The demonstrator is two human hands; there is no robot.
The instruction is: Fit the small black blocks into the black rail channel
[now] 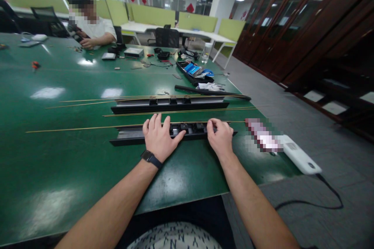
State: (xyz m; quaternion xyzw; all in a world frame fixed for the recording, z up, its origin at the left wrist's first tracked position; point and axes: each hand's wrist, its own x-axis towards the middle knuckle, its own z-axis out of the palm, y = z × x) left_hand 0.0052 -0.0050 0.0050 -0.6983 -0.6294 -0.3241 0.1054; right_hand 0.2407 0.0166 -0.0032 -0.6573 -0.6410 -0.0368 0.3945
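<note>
My left hand (pixel 159 136) lies across the near black rail (pixel 128 135), fingers spread over its far edge and thumb stretched toward the near side. A long thin brass-coloured rod (pixel 82 128) runs along that rail's far edge and passes under my left fingertips. Toward the rail's right end, my right hand (pixel 219 136) is closed in a pinch at the rod; the fingertips are partly hidden. Between my hands, small black blocks (pixel 184 127) sit in the rail's channel.
A second black rail (pixel 169 106) lies beyond, with more thin rods (pixel 131 114) around it. To the right are a blurred phone (pixel 263 135) and a white power bank-like device (pixel 302 155) with a cable. Farther back are gloves (pixel 210 86), a black tray (pixel 194 74) and a seated person (pixel 93 27).
</note>
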